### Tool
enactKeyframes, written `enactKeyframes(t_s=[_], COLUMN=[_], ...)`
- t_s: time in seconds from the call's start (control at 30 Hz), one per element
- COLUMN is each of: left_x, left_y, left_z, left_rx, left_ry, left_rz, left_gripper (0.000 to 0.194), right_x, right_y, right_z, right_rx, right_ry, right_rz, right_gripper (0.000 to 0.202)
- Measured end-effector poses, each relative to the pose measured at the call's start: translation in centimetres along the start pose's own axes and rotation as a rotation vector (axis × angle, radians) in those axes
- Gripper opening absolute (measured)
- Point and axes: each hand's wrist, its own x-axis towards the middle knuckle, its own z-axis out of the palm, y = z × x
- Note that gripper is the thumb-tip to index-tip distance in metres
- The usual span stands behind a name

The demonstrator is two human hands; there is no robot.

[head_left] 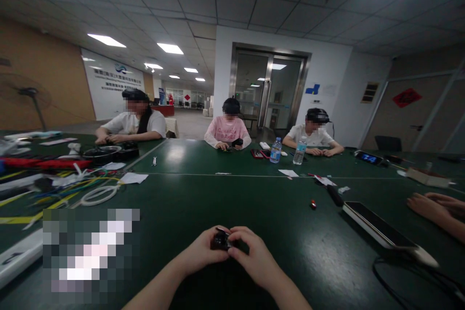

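Note:
Both hands meet low in the middle of the head view, just above the dark green table [174, 213]. Between them is a small glossy black object [220, 240] with a thin raised edge on top; its kind is too small and dark to make out. My left hand [199, 253] wraps its fingers and thumb around the object's left side. From the right, my right hand [255, 255] pinches the object's edge between thumb and fingertips. The fingers cover much of it.
At left lie tangled cables [100, 195] and a white power strip [22, 256]. A flat black-topped device [378, 227] and black cord [399, 271] lie right, near another person's hands [436, 208]. Bottles [275, 151] and three seated people are across the table. A small red object [313, 204] lies ahead.

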Motion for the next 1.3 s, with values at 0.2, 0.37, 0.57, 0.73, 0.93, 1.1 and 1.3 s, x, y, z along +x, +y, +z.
enactKeyframes(t_s=[0.2, 0.37, 0.57, 0.73, 0.93, 1.1, 1.3], left_x=[0.1, -0.1, -0.1, 0.0, 0.0, 0.0, -0.1], left_y=[-0.9, -0.7, -0.3, -0.3, -0.3, -0.3, -0.3], left_z=[-0.1, -0.1, 0.0, 0.0, 0.1, 0.0, -0.5], left_rx=[0.056, 0.091, 0.108, 0.087, 0.086, 0.096, 0.008], left_ry=[-0.019, -0.002, 0.058, 0.030, 0.033, 0.039, -0.033], left_rz=[0.018, -0.008, 0.024, 0.039, 0.078, 0.076, -0.022], left_gripper=[0.041, 0.044, 0.045, 0.048, 0.046, 0.044, 0.049], right_x=[-0.3, -0.4, -0.3, -0.3, -0.3, -0.2, -0.2], right_y=[-0.3, -0.5, -0.9, -0.8, -0.7, -0.5, -0.4], right_z=[-0.5, -0.2, 0.5, 0.6, 0.7, 0.7, 0.4], right_rx=[-0.074, -0.087, -0.099, -0.120, -0.085, -0.065, -0.104], right_ry=[-0.040, -0.024, 0.010, 0.021, 0.025, 0.032, 0.042], right_rz=[-0.014, -0.012, -0.039, -0.043, -0.062, -0.065, -0.055], right_gripper=[0.019, 0.017, 0.019, 0.021, 0.020, 0.021, 0.018])
